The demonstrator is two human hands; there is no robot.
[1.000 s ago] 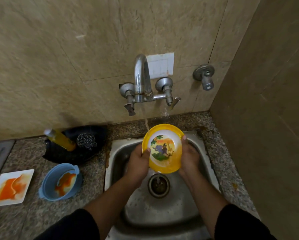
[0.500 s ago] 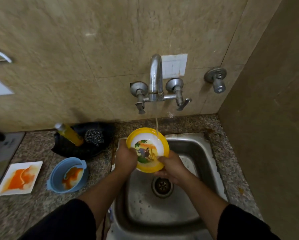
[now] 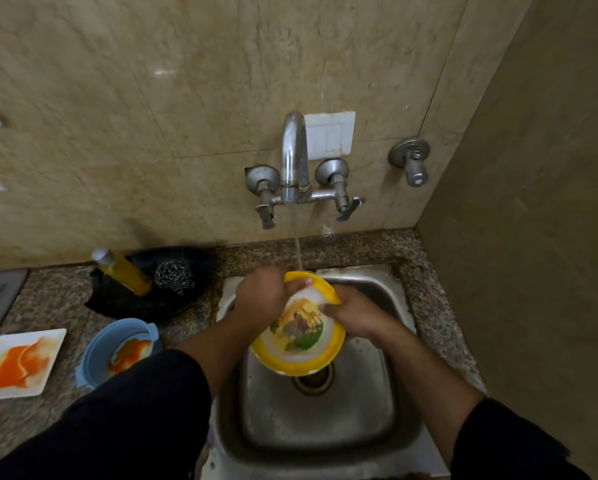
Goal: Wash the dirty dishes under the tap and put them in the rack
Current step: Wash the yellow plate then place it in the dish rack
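While water from the tap point(image 3: 294, 157) falls onto its far edge, the yellow-rimmed bowl point(image 3: 297, 336) is held tilted over the steel sink point(image 3: 325, 427), just above the drain, with its picture-printed inside facing upward. The left hand point(image 3: 261, 299) grips the far left part of the rim, its thumb lying over the yellow edge near where the stream lands. The right hand point(image 3: 354, 318) grasps the right side, thumb pressed on the white inner surface and fingers curled out of sight behind. The bowl looks like light, stiff plastic or melamine, unlikely to shatter, but wet and glossy enough to be slippery. A rim grip with the thumb inside and the fingers underneath seems the safest hold, and two hands suit turning it under the flow. On the speckled counter point(image 3: 31, 417) to the left wait a blue bowl point(image 3: 117, 348) and a white square plate point(image 3: 17, 363), both smeared with orange sauce. Behind them a black pan point(image 3: 145, 306) carries a steel scrubber point(image 3: 173, 275) and a yellow bottle point(image 3: 124, 270). No rack is in view.
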